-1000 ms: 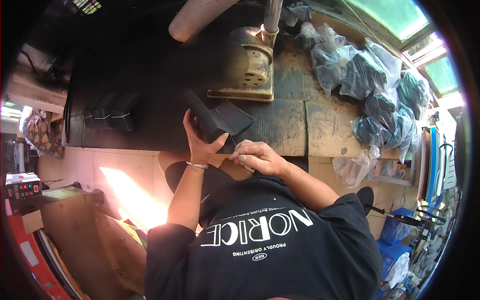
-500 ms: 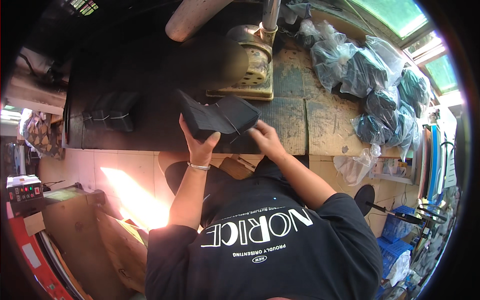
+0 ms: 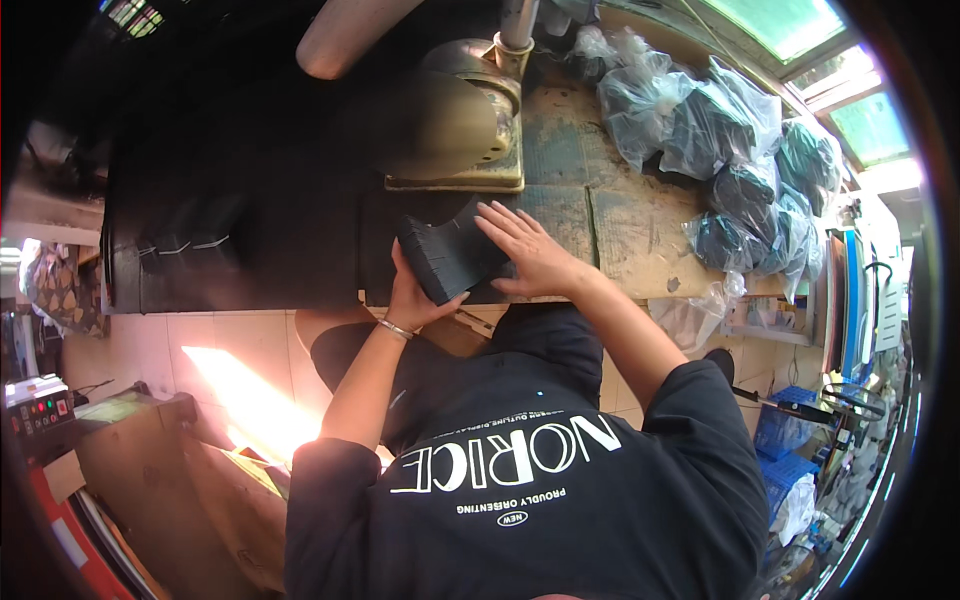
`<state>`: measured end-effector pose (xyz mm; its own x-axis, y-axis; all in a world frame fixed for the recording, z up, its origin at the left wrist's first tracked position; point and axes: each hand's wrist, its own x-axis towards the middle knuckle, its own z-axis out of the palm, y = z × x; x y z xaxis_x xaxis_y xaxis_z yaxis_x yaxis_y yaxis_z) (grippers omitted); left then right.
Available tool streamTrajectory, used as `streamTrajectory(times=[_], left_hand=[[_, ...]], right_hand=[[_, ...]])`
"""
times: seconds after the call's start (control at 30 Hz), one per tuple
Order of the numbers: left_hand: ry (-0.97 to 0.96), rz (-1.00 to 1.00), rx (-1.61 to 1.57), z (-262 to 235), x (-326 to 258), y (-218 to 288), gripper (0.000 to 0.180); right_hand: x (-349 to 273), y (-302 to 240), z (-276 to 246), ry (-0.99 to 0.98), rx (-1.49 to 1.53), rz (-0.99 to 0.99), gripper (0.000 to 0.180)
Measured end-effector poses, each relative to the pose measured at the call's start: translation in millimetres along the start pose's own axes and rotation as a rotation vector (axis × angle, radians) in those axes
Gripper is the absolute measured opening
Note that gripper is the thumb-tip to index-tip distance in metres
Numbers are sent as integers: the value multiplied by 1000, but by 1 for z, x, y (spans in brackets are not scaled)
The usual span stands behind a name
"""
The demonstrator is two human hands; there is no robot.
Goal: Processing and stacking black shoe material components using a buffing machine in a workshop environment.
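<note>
A curved bundle of stacked thin black pieces [image 3: 440, 260] is held up over the front edge of the dark worktable. My left hand [image 3: 412, 300] grips its near left end, thumb along the lower side and fingers partly hidden behind. Against the bundle's right end lies my right hand [image 3: 535, 255], its fingers stretched out and slightly spread. The exact kind of the black pieces cannot be made out. Farther left on the table rest several similar black bundles [image 3: 195, 240], tied with thin pale bands.
Behind the bundle stands a worn beige machine base [image 3: 460, 180] with a metal post. A thick pale tube [image 3: 345, 40] hangs above. Clear plastic bags of dark pieces [image 3: 700, 120] are piled at the right, on stained cardboard [image 3: 640, 240]. Blue crates [image 3: 785, 430] sit at the lower right.
The bundle has been turned so its layered edge faces up more. My right hand has gone from pinching at its band to lying flat on its right end.
</note>
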<state>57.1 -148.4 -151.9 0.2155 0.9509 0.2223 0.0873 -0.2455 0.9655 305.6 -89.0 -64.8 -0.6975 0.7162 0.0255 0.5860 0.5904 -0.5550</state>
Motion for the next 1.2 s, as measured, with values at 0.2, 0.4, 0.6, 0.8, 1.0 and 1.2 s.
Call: streamTrajectory(times=[0.2,0.4,0.6,0.8,1.0,1.2], left_hand=[[-1,-108,13,-6,9,23,99],[-7,-131,-65,-14,12,22,95],[1,-108,-89,-20,15,27,97],[-15,-148,-132,-19,12,23,97],[-31,-167,-114,-20,10,18,95],[-30,-127,-88,-20,13,17,99]], right_hand=[[44,8,-16,-216,-313,-196,109],[79,-8,-8,-408,-238,-227,117],[70,5,-11,-257,-149,-266,118],[70,9,-20,-365,-397,-243,110],[80,-1,-2,-393,-206,-267,111],[74,5,-4,-336,-151,-244,110]])
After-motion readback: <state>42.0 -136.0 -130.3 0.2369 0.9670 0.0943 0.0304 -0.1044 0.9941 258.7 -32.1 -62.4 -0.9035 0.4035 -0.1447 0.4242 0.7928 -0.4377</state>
